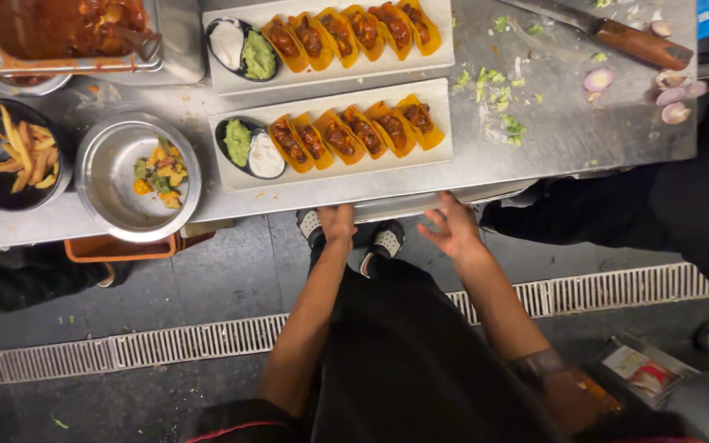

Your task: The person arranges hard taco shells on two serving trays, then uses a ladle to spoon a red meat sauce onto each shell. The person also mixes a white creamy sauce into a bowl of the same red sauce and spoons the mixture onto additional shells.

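My left hand (337,220) sits at the near edge of the steel counter (584,139), fingers curled and knuckles toward me; whether it grips the edge or only rests against it I cannot tell. My right hand (453,228) is just beside it, fingers spread loosely open, holding nothing, its fingertips near the counter edge. Directly beyond both hands lies the near white tray (240,176), rectangular, carrying five orange taco shells (354,131) filled with dark red meat, standing in a row, and at its left end a small dark dish (252,148) with green and white dips. A second white tray (223,78) lies behind it, with six filled shells and a matching dip dish. To the left stands a steel bowl (108,176) holding a few yellow and green scraps, and further left a dark bowl of fries (11,156). At the far left corner is a container of red sauce (59,29). To the right, a wooden-handled knife (638,43) lies among chopped greens and shallot halves (673,97).
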### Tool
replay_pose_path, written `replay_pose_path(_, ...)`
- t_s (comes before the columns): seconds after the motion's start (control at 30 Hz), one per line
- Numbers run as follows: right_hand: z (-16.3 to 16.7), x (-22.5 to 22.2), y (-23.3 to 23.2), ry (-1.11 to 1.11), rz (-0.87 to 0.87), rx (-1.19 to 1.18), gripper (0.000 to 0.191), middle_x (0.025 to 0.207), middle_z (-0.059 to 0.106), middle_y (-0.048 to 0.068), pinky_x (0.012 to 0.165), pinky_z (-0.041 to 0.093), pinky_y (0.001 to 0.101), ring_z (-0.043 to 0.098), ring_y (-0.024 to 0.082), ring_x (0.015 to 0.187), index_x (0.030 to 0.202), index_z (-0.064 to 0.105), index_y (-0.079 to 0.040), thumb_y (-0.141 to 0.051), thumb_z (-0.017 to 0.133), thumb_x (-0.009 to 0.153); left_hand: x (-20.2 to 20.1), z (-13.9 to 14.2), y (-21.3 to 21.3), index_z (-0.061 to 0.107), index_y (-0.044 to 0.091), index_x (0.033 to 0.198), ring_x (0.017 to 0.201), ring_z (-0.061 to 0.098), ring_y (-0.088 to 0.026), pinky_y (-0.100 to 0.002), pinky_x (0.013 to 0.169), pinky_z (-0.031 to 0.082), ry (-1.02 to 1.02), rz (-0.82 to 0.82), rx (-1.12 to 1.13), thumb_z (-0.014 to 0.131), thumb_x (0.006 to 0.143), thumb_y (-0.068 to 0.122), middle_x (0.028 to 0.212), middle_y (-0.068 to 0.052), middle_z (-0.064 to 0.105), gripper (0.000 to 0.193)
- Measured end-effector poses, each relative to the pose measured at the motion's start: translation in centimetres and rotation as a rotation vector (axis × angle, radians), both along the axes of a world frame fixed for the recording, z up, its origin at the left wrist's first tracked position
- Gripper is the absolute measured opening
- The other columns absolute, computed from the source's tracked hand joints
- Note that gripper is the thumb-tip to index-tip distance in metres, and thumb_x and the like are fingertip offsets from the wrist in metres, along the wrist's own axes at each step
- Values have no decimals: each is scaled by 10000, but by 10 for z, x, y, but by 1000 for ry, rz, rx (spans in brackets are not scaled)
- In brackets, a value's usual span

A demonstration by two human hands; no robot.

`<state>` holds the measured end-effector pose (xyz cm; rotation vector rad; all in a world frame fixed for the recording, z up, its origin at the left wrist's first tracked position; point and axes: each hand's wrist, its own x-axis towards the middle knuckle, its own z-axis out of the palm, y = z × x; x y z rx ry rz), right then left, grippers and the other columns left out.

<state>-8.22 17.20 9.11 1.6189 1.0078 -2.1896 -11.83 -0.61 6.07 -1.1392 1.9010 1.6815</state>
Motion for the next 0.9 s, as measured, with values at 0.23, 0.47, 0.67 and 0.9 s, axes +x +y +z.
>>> replay_pose_path(0.23,11,-23,81,83,450,1201,511,1453,517,169,1090,434,459,513,333,1305,1426,505,-59,-331,641,1016,-6,-2,3,409,228,1469,1038,661,-266,-402,581,580,-33,32,45,756,831,406,1327,-59,616,748)
replay_pose_path(0.47,28,-41,109,280,746,1435,418,1299,677,222,1057,445,433,595,396,1226,1303,637,-4,-264,646,976,-11,-13,9,440,218,1467,1072,589,-284,-461,690,528,-44,25,86,705,887,382,1367,-81,576,659)
replay_pose_path(0.67,11,-25,108,367,378,1141,442,1313,634,217,1042,447,390,592,362,1225,1322,567,25,-176,680,945,6,-30,6,445,164,1461,1241,586,-306,-533,984,493,217,-112,-84,670,992,352,1400,-120,599,552)
replay_pose_path(0.9,7,-14,127,548,487,1535,463,1443,551,227,1192,353,440,479,380,1375,1388,564,25,-143,621,960,5,-28,16,363,218,1489,1229,561,-315,-537,841,547,-43,205,144,642,950,308,1409,-94,537,614)
